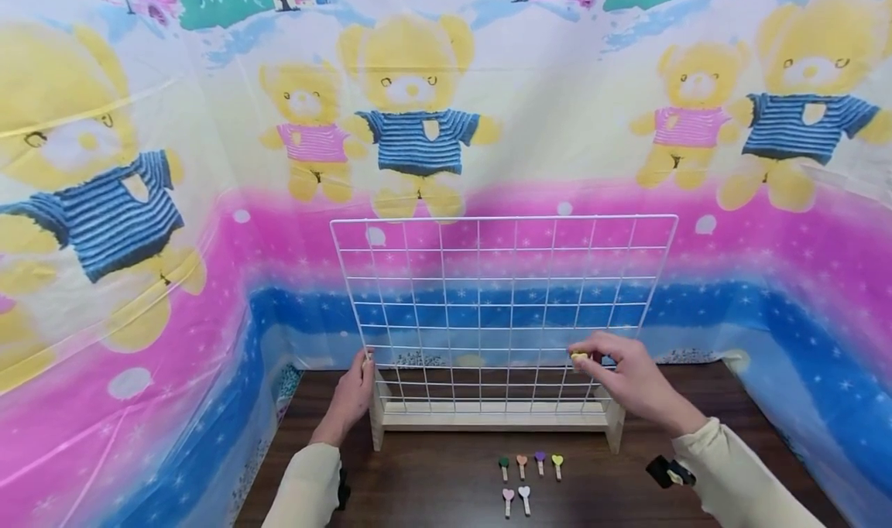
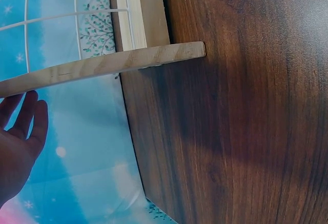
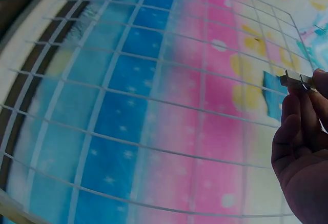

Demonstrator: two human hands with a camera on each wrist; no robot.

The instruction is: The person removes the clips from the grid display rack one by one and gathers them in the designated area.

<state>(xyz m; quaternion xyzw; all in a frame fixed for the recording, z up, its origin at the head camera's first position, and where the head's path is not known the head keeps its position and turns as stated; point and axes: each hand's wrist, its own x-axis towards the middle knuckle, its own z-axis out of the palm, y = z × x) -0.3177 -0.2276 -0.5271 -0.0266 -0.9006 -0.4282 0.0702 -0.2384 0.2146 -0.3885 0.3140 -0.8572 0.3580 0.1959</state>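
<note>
My right hand (image 1: 630, 369) pinches a small wooden clothespin with a yellowish top (image 1: 580, 356) between thumb and fingers. In the right wrist view the clothespin (image 3: 297, 79) points toward the white wire grid (image 3: 148, 98); whether it touches a wire I cannot tell. The grid (image 1: 512, 303) stands upright in a wooden stand (image 1: 495, 418). At the stand's left side, my left hand (image 1: 351, 392) holds the edge, and its fingers (image 2: 38, 126) meet the wooden side post (image 2: 102, 66) in the left wrist view. Its thumb is hidden there.
On the dark wooden table (image 1: 432, 474), in front of the stand, lie several heart-topped clothespins: green (image 1: 504, 463), orange (image 1: 522, 462), purple (image 1: 540, 458), yellow (image 1: 557, 461), pink (image 1: 508, 497) and white (image 1: 525, 495). A bear-printed cloth (image 1: 543, 149) hangs behind and along both sides.
</note>
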